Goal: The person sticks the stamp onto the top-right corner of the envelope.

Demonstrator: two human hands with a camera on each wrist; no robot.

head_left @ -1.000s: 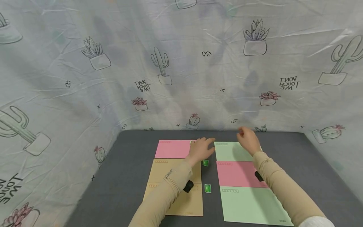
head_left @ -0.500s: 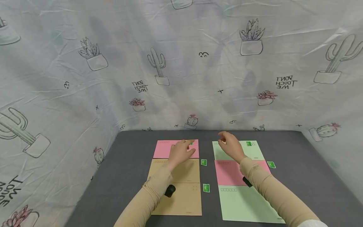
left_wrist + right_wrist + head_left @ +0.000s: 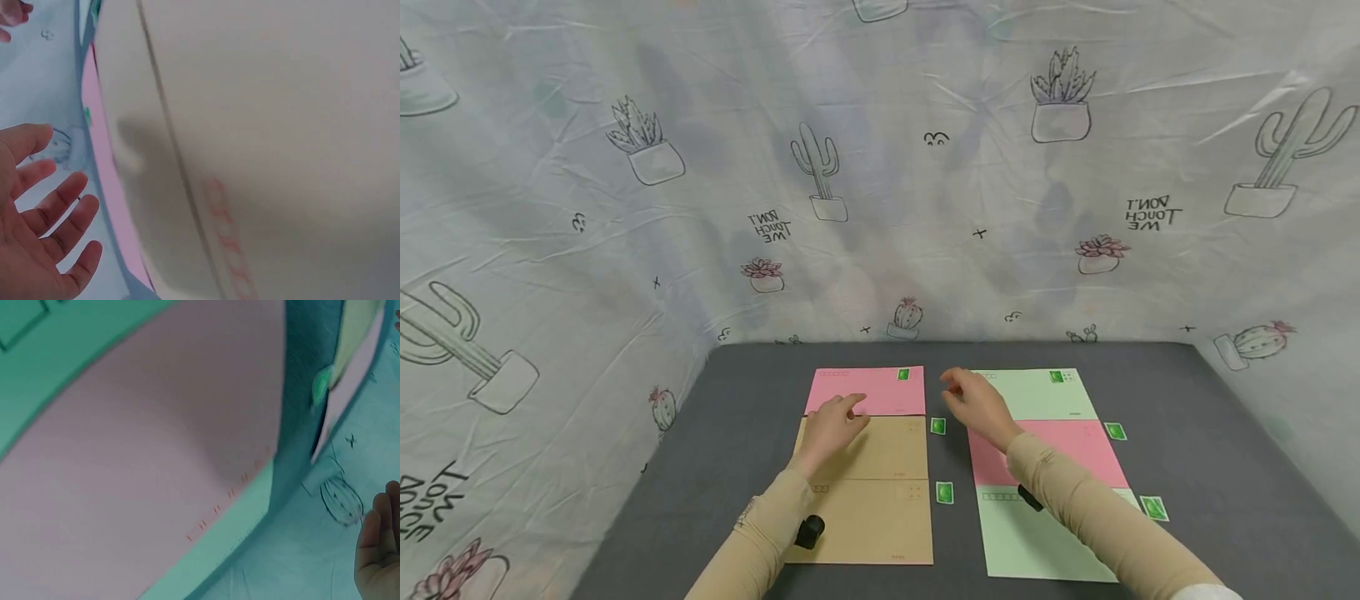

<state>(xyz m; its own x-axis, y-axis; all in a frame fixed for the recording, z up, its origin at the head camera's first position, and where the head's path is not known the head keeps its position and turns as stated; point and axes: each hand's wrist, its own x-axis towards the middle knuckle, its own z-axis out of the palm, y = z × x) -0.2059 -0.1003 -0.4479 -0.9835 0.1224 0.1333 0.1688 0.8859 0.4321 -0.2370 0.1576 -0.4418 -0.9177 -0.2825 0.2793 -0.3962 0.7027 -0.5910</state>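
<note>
My left hand (image 3: 831,429) hovers over the upper tan envelope (image 3: 887,450), near the pink envelope (image 3: 857,396). Its fingers (image 3: 65,209) are spread and loosely bent with nothing in them in the left wrist view. A green stamp (image 3: 903,374) lies on the pink envelope's upper right corner. Over the gap between the two columns, my right hand (image 3: 981,408) hangs with fingers loosely bent, close to a loose green stamp (image 3: 938,427). It partly covers the upper light-green envelope (image 3: 1037,400), which bears a green stamp (image 3: 1057,377) at its upper right.
Below lie a second tan envelope (image 3: 880,525), another pink one (image 3: 1075,450) and a lower light-green one (image 3: 1037,550). Loose stamps lie beside them: one in the gap (image 3: 944,492) and two at the right (image 3: 1116,431). A cactus-print curtain (image 3: 880,167) hangs behind the grey table (image 3: 685,483).
My left hand has drawn left and nearer from the pink envelope, uncovering its stamp. My right hand has moved left from the upper light-green envelope's stamp to the middle gap.
</note>
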